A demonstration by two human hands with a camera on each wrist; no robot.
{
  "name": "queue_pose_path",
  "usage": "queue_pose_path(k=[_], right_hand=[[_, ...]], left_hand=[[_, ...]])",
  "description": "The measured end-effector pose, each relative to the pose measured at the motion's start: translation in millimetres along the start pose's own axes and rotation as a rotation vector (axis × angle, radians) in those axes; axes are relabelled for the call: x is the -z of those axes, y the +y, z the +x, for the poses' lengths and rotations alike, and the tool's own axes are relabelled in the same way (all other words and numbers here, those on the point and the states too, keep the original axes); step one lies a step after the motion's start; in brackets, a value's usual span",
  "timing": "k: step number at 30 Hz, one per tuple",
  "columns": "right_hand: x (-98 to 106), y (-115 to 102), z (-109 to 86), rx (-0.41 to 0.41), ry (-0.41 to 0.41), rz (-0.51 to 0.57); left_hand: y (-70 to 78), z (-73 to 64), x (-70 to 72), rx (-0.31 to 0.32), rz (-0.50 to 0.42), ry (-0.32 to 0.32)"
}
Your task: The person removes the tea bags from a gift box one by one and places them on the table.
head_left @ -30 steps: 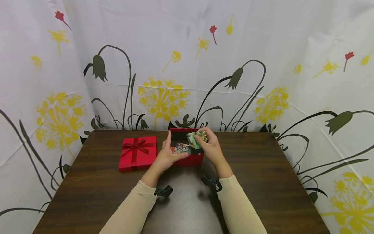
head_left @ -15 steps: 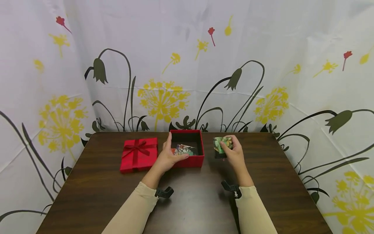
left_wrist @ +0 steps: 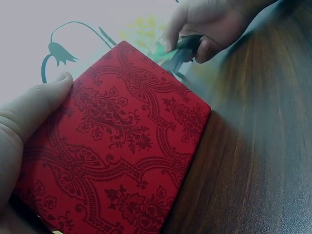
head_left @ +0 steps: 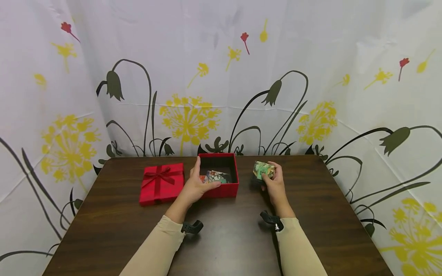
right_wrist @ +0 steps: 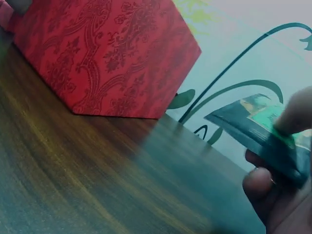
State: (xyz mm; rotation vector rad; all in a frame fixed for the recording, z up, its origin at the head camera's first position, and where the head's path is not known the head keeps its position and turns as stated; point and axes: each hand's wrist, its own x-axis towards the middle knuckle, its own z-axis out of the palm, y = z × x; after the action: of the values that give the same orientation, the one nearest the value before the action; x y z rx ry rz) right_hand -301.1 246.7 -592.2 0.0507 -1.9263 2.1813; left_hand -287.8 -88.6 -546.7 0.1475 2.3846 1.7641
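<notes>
An open red box (head_left: 226,191) with a dark inside stands on the table, and a dark scroll pattern covers its outer wall (left_wrist: 112,141). My left hand (head_left: 195,188) grips its left front corner, thumb along the front rim. Inside lie several flat printed pieces (head_left: 215,176) with white, red and green on them. To the right of the box, my right hand (head_left: 275,186) pinches a small flat green-and-yellow packet (head_left: 262,170) between thumb and fingers, low over the table. In the right wrist view the packet (right_wrist: 258,127) shows a dark underside and is partly hidden by the thumb.
Left of the box lies its red lid (head_left: 163,184) with a dark red ribbon bow. The brown wooden table (head_left: 221,237) ends at the back against a white curtain (head_left: 190,46) printed with flowers.
My right hand has carried the packet out from over the box to the right, then tilted it slightly lower over the table. My left hand stays on the box.
</notes>
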Motion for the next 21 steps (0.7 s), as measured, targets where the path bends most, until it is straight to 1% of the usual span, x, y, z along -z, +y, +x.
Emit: queue_pose_path(k=[4,6,8,11,15,17,21], right_hand=[[0.4,6.0,0.6,0.053,-0.011,-0.013],[-0.5,7.6,1.4,0.055,0.008,-0.037],[-1.0,9.2,2.6,0.05,0.022,-0.083],[-1.5,10.9,3.6,0.047,0.024,-0.176],[-2.1,10.3,3.7,0.057,-0.001,-0.307],[-2.2,9.3,3.6,0.067,-0.014,-0.391],[-2.4,9.2,5.1,0.115,-0.053,-0.615]], left_hand=[[-0.8,-1.8,-0.6,-0.002,-0.006,0.006],[-1.2,-1.9,-0.6,0.0,-0.004,0.007],[-1.3,-1.6,-0.9,0.002,-0.002,0.01],[-2.3,-0.9,-1.2,0.003,0.003,0.009],[-2.8,0.1,-1.3,-0.005,0.005,0.009],[-2.4,0.5,-1.1,-0.006,0.006,0.008],[-1.2,1.2,-0.3,-0.007,0.006,0.008]])
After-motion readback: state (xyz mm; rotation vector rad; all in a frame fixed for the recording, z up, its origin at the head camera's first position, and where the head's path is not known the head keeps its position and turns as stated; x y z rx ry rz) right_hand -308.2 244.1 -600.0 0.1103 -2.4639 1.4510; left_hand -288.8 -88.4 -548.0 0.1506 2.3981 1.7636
